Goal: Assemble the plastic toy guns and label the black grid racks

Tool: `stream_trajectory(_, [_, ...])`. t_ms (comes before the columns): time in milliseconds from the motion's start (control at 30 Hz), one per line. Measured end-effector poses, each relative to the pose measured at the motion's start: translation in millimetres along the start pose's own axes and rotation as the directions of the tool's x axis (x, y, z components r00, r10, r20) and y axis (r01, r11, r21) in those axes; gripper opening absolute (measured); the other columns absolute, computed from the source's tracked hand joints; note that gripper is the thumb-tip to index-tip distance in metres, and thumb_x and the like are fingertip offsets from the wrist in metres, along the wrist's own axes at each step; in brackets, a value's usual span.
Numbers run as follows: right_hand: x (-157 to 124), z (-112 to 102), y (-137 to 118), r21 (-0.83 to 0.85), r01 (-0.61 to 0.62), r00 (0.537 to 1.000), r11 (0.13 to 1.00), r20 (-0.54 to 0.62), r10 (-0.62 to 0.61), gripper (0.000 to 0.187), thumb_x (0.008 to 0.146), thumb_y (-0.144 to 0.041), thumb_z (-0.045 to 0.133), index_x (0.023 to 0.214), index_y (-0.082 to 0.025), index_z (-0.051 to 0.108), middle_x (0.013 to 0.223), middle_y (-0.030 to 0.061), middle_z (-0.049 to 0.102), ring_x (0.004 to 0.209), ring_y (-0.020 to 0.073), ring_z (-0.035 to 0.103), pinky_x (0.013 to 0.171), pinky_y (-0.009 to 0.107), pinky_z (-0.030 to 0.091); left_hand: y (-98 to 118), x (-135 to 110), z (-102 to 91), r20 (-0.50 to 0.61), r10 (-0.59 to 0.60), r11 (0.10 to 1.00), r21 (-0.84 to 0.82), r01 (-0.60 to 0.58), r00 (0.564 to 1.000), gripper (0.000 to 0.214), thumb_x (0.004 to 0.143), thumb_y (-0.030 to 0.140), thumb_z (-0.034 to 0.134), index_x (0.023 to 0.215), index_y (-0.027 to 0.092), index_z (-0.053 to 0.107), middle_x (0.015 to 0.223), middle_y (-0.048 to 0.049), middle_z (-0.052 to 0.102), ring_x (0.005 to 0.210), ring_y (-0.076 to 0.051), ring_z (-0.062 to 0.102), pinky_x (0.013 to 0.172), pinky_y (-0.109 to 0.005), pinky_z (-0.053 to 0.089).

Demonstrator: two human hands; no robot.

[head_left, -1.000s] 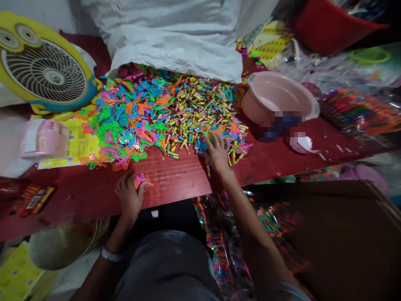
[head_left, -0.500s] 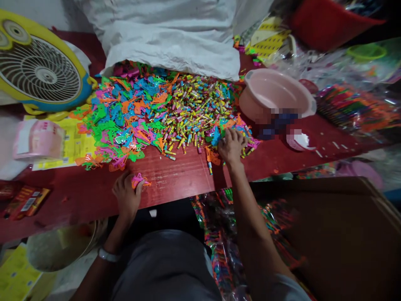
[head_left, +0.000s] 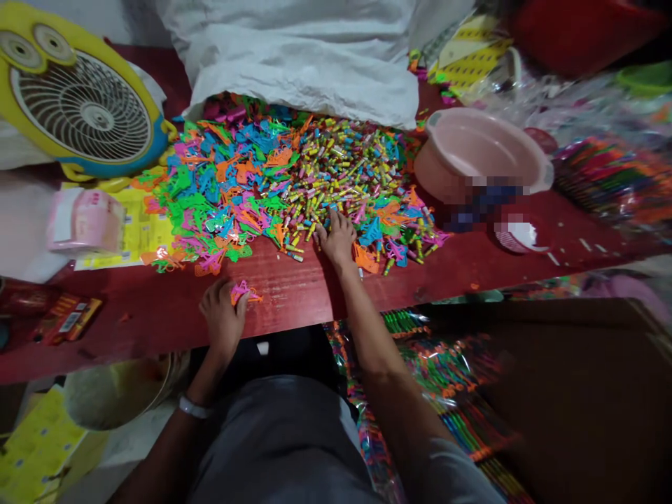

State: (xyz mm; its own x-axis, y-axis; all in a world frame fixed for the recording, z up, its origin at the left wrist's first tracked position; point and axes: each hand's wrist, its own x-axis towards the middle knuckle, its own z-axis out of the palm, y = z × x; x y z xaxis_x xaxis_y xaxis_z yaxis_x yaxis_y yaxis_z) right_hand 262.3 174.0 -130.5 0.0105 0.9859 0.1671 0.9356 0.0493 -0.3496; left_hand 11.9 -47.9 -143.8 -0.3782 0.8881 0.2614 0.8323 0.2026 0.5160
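My left hand rests near the table's front edge, its fingers closed round a pink and an orange plastic toy piece. At the front of a heap of small yellow, pink and blue wrapped tubes is my right hand; its fingers are apart and touch the tubes, with no held item visible. Left of the tubes lies a heap of bright plastic toy pieces, some shaped like toy guns. A smaller mixed heap of pieces and tubes sits right of my right hand.
Behind the heaps is a white woven sack. A yellow fan and a pink package stand left. At right are a pink basin, a small basket and bagged toys. A dark box stands below the table.
My right hand has moved left from the mixed heap to the front of the tubes. My left hand still holds the pink and orange pieces. The view has shifted slightly.
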Motion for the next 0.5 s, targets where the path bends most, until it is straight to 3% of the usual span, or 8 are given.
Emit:
stream_trajectory(100, [-19.4,1.8,-11.9,-0.002,0.097,0.994,0.995,0.054,-0.097,0.059,0.102,-0.05,0.047,0.155,-0.026,0.047,0.16,0.0131,0.047,0.144,0.0355,0.038,0.117,0.058,0.029,1.1,-0.8,-0.8,-0.005,-0.003,1.0,0.003,0.003,1.0,0.037,0.097,0.044,0.06,0.119,0.015,0.068,0.136,-0.0212,0.063,0.125,-0.037,0.056,0.106,-0.052,0.041])
stream_trajectory(267, [-67.4,-0.3,-28.4,-0.005,0.258,0.955,0.966,0.152,-0.254,0.061,0.102,-0.056,0.046,0.157,-0.03,0.045,0.164,0.0089,0.045,0.152,0.0366,0.03,0.122,0.064,0.017,4.4,-1.3,-5.2,0.033,0.028,1.0,0.013,-0.028,0.999,0.039,0.098,0.041,0.058,0.129,0.019,0.069,0.138,-0.0194,0.062,0.128,-0.037,0.054,0.108,-0.053,0.04])
stream_trajectory(400, [-99.0,-2.9,-48.3,0.018,0.326,0.935,0.945,0.142,-0.325,0.069,0.099,-0.063,0.05,0.159,-0.031,0.041,0.17,0.01,0.032,0.159,0.0391,0.018,0.123,0.068,0.013,8.9,-2.6,-7.2,0.069,0.14,0.989,0.034,-0.143,0.988,0.046,0.098,0.042,0.058,0.138,0.02,0.067,0.15,-0.0212,0.055,0.138,-0.04,0.048,0.112,-0.056,0.037])
stream_trajectory(500, [-118.8,-4.8,-66.2,0.056,0.417,0.895,0.907,0.152,-0.42,0.067,0.099,-0.061,0.053,0.157,-0.029,0.045,0.17,0.0083,0.033,0.16,0.0371,0.016,0.126,0.065,0.011,11.1,-3.5,-5.9,0.119,0.248,0.967,0.038,-0.254,0.962,0.047,0.099,0.042,0.057,0.14,0.022,0.066,0.157,-0.0199,0.051,0.144,-0.04,0.044,0.113,-0.058,0.034])
